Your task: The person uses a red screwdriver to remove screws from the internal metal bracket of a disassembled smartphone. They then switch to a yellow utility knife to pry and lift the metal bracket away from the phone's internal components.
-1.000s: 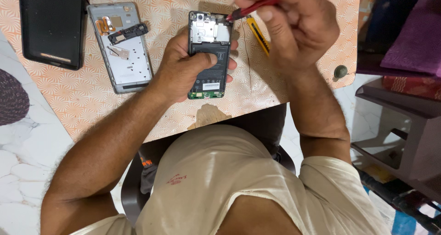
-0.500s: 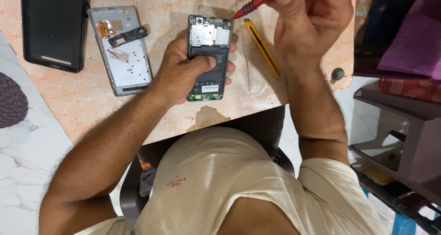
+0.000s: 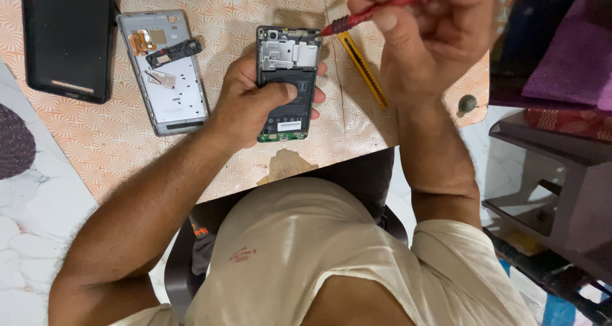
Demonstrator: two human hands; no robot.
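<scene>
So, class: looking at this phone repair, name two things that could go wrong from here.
The red screwdriver in the right hand has its tip at the opened phone; a slip might scratch the exposed board. The phone is steadied only by the left hand, so it could shift. The yellow utility knife lies close to both hands.

- The left hand point(image 3: 255, 103) is curling its fingers, thumb lying across the front, clamped around what it holds.
- The left forearm is stretching from near left toward the far centre.
- The right hand point(image 3: 427, 39) is pinching thumb and fingers together, raised at far right, wrist bent.
</scene>
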